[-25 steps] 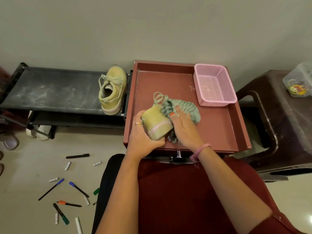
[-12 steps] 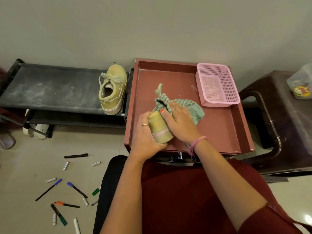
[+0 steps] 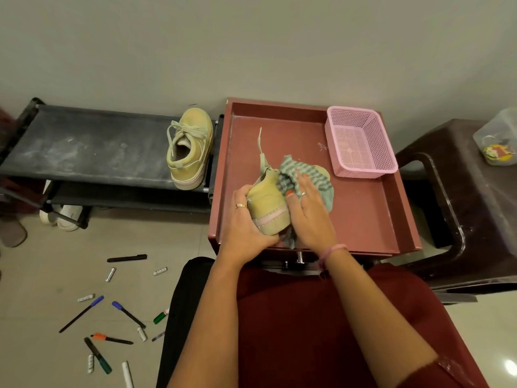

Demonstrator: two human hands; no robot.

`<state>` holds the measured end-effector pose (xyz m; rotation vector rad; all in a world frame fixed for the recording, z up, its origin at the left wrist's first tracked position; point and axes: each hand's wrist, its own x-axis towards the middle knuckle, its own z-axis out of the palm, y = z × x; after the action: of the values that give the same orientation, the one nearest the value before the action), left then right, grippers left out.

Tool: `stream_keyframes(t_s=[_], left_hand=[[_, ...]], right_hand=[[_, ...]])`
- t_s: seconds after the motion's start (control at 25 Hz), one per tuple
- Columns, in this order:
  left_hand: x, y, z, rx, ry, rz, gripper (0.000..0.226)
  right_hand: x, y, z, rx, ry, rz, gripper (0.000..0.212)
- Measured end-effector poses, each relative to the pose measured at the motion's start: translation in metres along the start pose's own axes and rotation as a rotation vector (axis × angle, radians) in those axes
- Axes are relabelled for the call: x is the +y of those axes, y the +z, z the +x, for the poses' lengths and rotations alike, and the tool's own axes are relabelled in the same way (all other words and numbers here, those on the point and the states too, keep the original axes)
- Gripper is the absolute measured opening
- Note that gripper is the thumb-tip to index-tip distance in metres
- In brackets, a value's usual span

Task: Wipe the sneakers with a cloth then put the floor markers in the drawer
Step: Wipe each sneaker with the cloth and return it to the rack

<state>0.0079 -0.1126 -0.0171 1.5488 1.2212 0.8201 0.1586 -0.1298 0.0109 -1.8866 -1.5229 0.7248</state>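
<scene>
A yellow sneaker [image 3: 267,204] with a pink stripe lies heel towards me on the red-brown tray top [image 3: 363,219] of the drawer unit. My left hand [image 3: 246,222] grips its heel. A green striped cloth [image 3: 305,175] covers the sneaker's right side, and my right hand [image 3: 310,217] presses it there with straight fingers. Its lace trails up over the tray. The second yellow sneaker [image 3: 190,148] stands on the black shoe rack [image 3: 84,152] at left. Several markers [image 3: 126,313] and loose caps lie scattered on the floor at lower left.
A pink mesh basket [image 3: 361,141] sits in the tray's far right corner. A dark brown plastic stool [image 3: 461,200] stands to the right with a clear container [image 3: 500,135] on it. White shoes [image 3: 63,217] lie under the rack. A metal drawer knob [image 3: 300,257] shows below the tray.
The sneaker has turned in my left hand, showing more of its heel and side. My right hand slid the cloth along the shoe's right side. The lace swung upward.
</scene>
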Motion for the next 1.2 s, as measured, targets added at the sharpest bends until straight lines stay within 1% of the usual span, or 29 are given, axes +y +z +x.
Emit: stream_keyframes(t_s=[0.12,0.24,0.32,0.48,0.64,0.88,0.96,1.04,1.12,1.2], left_hand=[[0.001,-0.001,0.001,0.002,0.028,0.063,0.094],[0.002,-0.002,0.000,-0.008,0.010,0.063,0.096],[0.002,-0.002,0.000,0.000,0.018,0.051,0.095],[0.000,-0.002,0.001,-0.003,0.010,0.021,0.094],[-0.002,-0.001,0.000,-0.002,0.020,-0.033,0.092],[-0.005,-0.001,0.002,0.000,0.010,-0.034,0.092],[-0.005,-0.001,0.002,0.002,0.022,-0.041,0.093],[-0.005,-0.001,0.003,-0.001,0.024,-0.028,0.095],[-0.006,-0.001,0.003,0.001,0.026,-0.009,0.096],[-0.006,-0.001,0.003,0.008,0.039,-0.002,0.097]], right_hand=[[0.011,-0.013,0.017,-0.033,0.126,-0.013,0.045],[0.012,-0.010,0.010,-0.048,0.155,0.076,0.039],[0.008,-0.001,0.000,-0.051,0.122,0.127,0.037],[-0.006,0.015,-0.018,-0.067,0.019,0.206,0.049],[-0.009,0.022,-0.033,-0.062,-0.039,0.177,0.053],[-0.014,0.017,-0.045,-0.097,-0.048,0.116,0.053],[-0.013,0.011,-0.042,-0.097,-0.025,0.165,0.044],[-0.009,0.005,-0.035,-0.047,0.000,0.254,0.039],[-0.004,-0.004,-0.027,0.021,-0.014,0.323,0.033],[-0.003,-0.015,-0.015,0.042,-0.012,0.334,0.030]])
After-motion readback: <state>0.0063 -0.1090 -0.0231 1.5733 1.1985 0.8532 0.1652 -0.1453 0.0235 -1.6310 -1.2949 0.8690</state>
